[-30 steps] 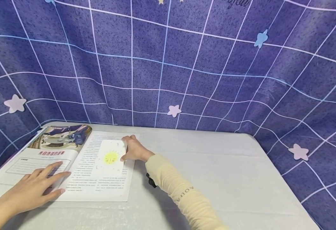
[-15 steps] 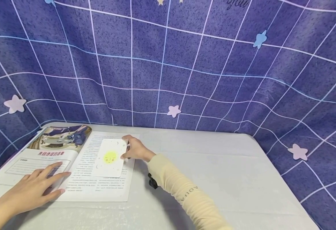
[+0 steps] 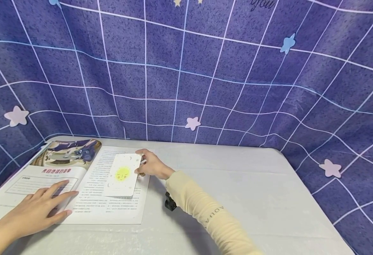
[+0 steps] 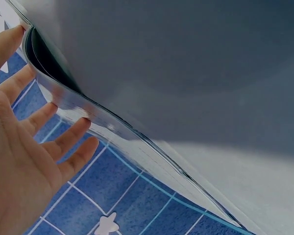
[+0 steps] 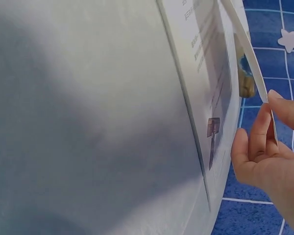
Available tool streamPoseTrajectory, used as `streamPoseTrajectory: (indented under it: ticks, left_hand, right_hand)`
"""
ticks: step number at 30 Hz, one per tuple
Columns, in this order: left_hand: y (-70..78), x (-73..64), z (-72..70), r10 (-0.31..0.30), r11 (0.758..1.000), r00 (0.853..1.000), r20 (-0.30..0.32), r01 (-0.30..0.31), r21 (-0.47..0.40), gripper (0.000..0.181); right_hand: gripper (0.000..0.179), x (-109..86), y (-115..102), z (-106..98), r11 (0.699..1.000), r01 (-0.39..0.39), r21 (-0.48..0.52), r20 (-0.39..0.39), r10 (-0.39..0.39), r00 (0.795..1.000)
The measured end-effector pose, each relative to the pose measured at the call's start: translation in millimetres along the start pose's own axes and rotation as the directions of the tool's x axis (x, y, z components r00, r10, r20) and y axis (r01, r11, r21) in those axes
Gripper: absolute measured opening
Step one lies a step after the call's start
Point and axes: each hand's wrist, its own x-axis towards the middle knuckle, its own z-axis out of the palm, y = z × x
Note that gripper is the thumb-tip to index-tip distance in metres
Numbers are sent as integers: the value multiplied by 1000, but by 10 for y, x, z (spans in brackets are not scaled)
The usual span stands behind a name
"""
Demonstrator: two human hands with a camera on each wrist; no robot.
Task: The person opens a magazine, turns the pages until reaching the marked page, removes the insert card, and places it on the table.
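My right hand (image 3: 154, 164) pinches the right edge of a white card (image 3: 114, 186) printed with a yellow sleeping sun and small moons. The card lies over the right page of an open book (image 3: 125, 216), its right side tilted up off the page. In the right wrist view the card (image 5: 255, 63) shows edge-on between thumb and fingers. My left hand (image 3: 34, 209) rests on the left page with its fingers spread. The left wrist view shows that hand (image 4: 34, 137) with its fingertips touching the page at the book's lower edge.
A grey-white cloth covers the table (image 3: 237, 198), which stretches right of the book. Behind and at both sides hangs a blue curtain (image 3: 160, 85) with white grid lines and stars. A black strap piece (image 3: 170, 202) sits under the right sleeve (image 3: 202, 209).
My right hand has shifted slightly to the right, and the card's right side has risen and tilted with it. My left hand and the book have stayed put.
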Motion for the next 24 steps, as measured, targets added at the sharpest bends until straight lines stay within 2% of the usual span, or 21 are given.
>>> streamPoseTrajectory:
  ticks: [7, 17, 24]
  left_hand:
    - [6, 0, -3, -4, 1000, 1000, 13, 4, -2, 53]
    - [8, -4, -2, -6, 1000, 1000, 12, 6, -1, 52]
    - [4, -3, 7, -4, 1000, 1000, 16, 4, -6, 52]
  right_hand:
    - [70, -28, -5, -20, 998, -7, 69, 0, 7, 1000]
    - [73, -88, -33, -125, 997, 29, 75, -17, -28, 999]
    - [73, -169, -31, -212, 993, 20, 119, 1, -21, 1000]
